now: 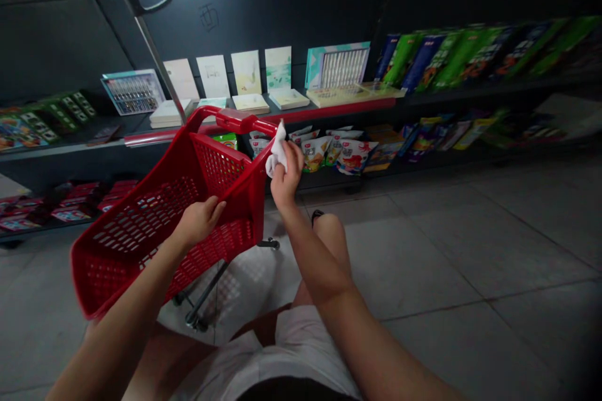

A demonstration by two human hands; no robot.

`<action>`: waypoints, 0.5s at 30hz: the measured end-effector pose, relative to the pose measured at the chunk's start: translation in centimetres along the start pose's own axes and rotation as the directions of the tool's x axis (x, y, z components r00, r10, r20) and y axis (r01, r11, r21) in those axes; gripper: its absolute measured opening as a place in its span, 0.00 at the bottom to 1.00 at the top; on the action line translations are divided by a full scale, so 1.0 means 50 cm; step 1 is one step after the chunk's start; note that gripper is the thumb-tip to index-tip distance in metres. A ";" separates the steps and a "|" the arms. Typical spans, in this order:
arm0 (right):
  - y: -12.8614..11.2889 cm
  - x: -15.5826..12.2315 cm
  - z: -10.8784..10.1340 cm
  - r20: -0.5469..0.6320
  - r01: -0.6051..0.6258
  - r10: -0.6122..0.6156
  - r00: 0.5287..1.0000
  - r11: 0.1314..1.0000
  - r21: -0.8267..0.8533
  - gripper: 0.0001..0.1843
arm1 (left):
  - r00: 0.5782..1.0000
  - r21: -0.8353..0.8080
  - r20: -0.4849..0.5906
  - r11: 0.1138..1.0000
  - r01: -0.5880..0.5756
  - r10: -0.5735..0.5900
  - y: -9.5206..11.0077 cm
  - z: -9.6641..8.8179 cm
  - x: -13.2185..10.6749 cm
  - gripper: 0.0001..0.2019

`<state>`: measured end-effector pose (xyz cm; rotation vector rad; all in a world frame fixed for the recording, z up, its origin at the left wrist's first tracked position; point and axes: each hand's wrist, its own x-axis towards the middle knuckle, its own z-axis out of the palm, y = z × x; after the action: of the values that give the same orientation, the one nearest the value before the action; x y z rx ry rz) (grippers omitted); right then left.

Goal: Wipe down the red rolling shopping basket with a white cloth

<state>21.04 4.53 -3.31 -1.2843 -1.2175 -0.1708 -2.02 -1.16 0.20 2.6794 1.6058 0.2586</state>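
A red plastic shopping cart (155, 207) stands in front of me, its handle end toward the shelves on the right. My left hand (201, 220) is closed over the near top rim of the basket, thumb resting on the edge. At the near corner of the handle, my right hand (288, 174) grips a white cloth (278, 153) and presses it against the red frame. Part of the cloth is hidden behind my fingers. The cart's basket shows no goods in the part I can see.
Behind the cart runs a dark shelf (277, 114) with upright books (247, 72) and boxed sets. Green and blue bags (442, 59) line its right end. Snack packets (355, 153) fill the lower level. A metal pole with a black loop (157, 53) rises beside the cart. The floor (423, 244) is tiled.
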 end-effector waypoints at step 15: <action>0.084 -0.389 0.069 0.001 -0.718 0.719 0.695 0.695 0.037 0.36 | 1.000 -0.008 0.002 1.000 -0.005 0.005 0.042 0.004 0.011 0.20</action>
<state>13.66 -1.01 -21.26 -1.6366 -0.6146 0.4193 0.09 -1.66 0.27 2.6773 1.5939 0.2616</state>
